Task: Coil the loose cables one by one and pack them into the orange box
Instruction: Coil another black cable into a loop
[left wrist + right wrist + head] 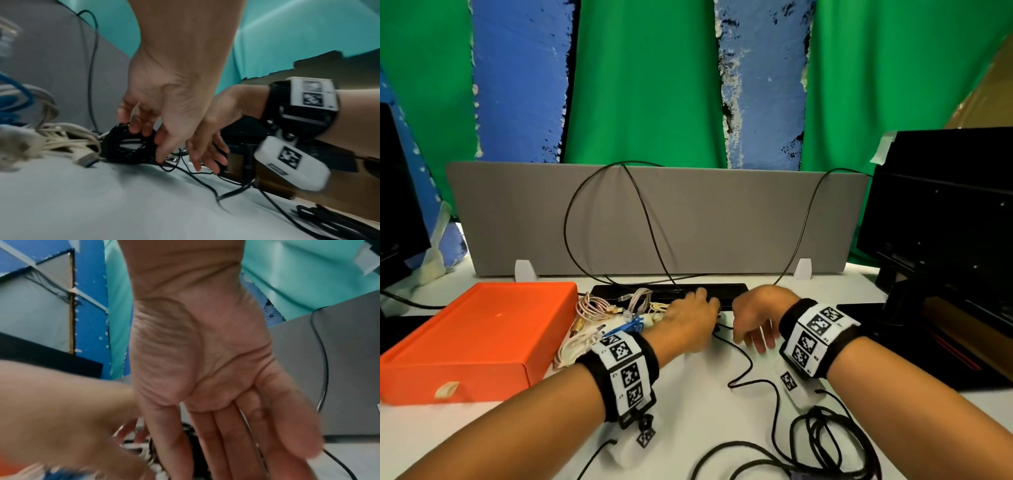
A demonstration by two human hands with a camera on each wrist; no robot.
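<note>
Black cable coil (128, 142) under left grip (164, 104), right grip (209, 144) just beside.

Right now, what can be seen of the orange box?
The orange box is a flat, matte rectangular case with rounded corners, plastic by its look, lying closed on the white desk at the left. A scrap of pale tape sticks to its near side. The pile of cables lies against its right edge. Neither hand touches it.

We worked at an office-style desk rigged as a recording studio — a white tabletop (688, 404), a grey felt divider (688, 219), black computer cases (941, 212) on either side, green and blue backdrop cloths (647, 78) hung behind.
</note>
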